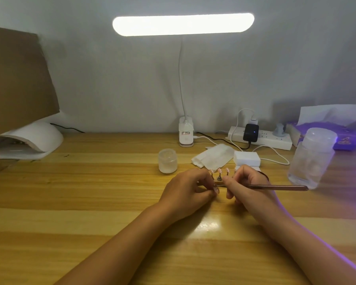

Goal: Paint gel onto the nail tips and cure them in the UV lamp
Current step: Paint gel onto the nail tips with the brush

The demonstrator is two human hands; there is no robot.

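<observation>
- Brush [286, 187] pinched in my right hand [249, 186]; I'd lay thin, light strokes on nail tips [220, 171].
- Left hand [189, 188] curled beside them, grip hidden; I'd brace it on tabletop [90, 202].

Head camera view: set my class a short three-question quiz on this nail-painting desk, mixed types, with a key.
1. True or false: the white domed UV lamp sits at the wooden table's left side.
2. Which hand holds the thin brown brush? A left hand; B right hand.
3. Fill in: the small frosted glass jar stands to the ___ of the pink nail tips on stands.
Key: 1 true; 2 B; 3 left.
</observation>
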